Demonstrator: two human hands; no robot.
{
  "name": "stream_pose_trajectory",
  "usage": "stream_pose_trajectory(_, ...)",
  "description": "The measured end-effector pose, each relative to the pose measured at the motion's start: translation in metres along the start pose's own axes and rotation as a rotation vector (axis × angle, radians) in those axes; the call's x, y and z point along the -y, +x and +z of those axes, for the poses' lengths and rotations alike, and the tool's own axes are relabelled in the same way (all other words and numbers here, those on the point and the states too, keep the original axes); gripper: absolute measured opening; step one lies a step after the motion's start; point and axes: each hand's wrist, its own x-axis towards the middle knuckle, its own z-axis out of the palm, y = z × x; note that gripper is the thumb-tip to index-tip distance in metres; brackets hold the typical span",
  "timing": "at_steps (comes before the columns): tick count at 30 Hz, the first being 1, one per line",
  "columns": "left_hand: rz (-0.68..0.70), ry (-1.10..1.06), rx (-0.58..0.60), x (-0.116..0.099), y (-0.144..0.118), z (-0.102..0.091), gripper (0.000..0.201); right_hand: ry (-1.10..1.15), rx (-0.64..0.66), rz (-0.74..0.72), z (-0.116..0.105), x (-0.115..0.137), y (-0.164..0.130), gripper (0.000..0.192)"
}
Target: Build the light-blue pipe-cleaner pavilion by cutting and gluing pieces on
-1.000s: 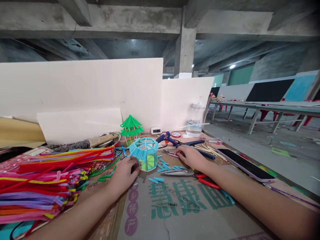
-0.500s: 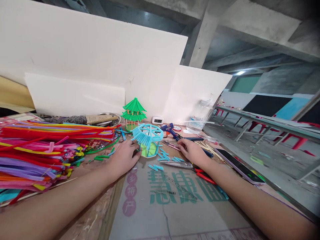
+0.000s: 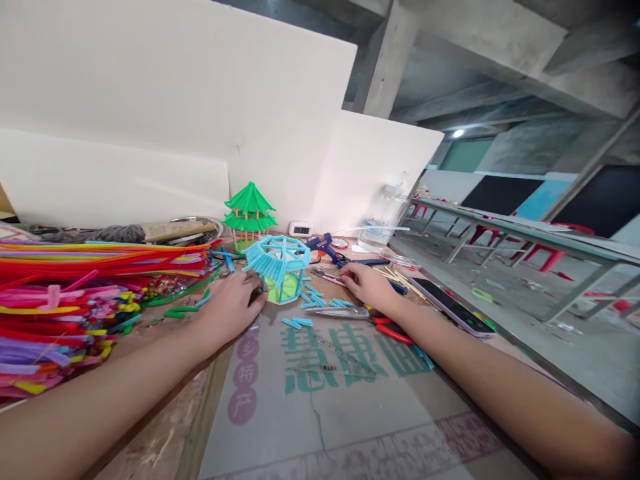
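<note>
left hand (image 3: 227, 310): i see my fingers curled against the base of the blue pavilion model (image 3: 278, 265), touching its near left side; whether they truly clasp it or only steady it, i cannot tell.
right hand (image 3: 367, 285): lies palm down on the board, fingers spread loosely over small things past the model; not closed on anything i can make out.
blue pavilion model: stands upright on the cardboard sheet (image 3: 325, 393), between my two hands, with a light green floor inside its posts.
blue cut pieces (image 3: 320, 303): scattered on the cardboard just right of and in front of the model.
scissors (image 3: 350, 313): lie flat just beside my right wrist, red handles partly under the forearm.
green pavilion model (image 3: 249, 212): upright behind the blue one, near the white board (image 3: 175, 120).
pipe cleaners (image 3: 75, 293): a thick many-coloured bundle lying to the left of my left arm.
glue gun (image 3: 327, 247): blue, lying beyond my right hand.
phone (image 3: 453, 307): flat near the table's right edge, well apart from the model.
</note>
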Motion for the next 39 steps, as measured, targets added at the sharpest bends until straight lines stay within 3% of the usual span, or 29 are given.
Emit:
stream_pose_trajectory(5, -0.018, 0.048, 0.027, 0.000, 0.002, 0.001, 0.032, 0.089, 0.029, -0.005, -0.016, 0.002, 0.005, 0.024)
stream_pose_trajectory(11, -0.025, 0.074, 0.005, -0.002, 0.003, 0.003, 0.032, 0.054, 0.129, -0.342, -0.008, 0.043, 0.012, 0.029)
stream_pose_trajectory(15, -0.019, 0.072, -0.014, 0.000, 0.003, 0.003, 0.030, 0.046, 0.161, -0.252, 0.012, 0.061, 0.034, 0.027)
stream_pose_trajectory(19, -0.020, 0.054, -0.009, 0.000, 0.002, 0.003, 0.030, 0.085, 0.175, -0.198, 0.021, 0.061, 0.046, 0.008)
stream_pose_trajectory(25, 0.001, -0.027, -0.016, 0.001, 0.003, 0.003, 0.027, 0.158, 0.226, -0.164, -0.001, 0.059, 0.013, 0.013)
stream_pose_trajectory(30, -0.018, -0.011, -0.007, 0.002, 0.002, 0.003, 0.027, 0.208, 0.163, -0.355, -0.018, 0.078, -0.023, 0.020)
stream_pose_trajectory(34, -0.008, -0.007, -0.004, 0.001, 0.002, 0.002, 0.028, 0.228, 0.064, -0.211, -0.029, 0.067, -0.022, 0.021)
stream_pose_trajectory(39, -0.054, 0.019, 0.012, -0.002, 0.002, 0.001, 0.028, 0.131, -0.032, 0.058, -0.038, 0.023, 0.002, 0.013)
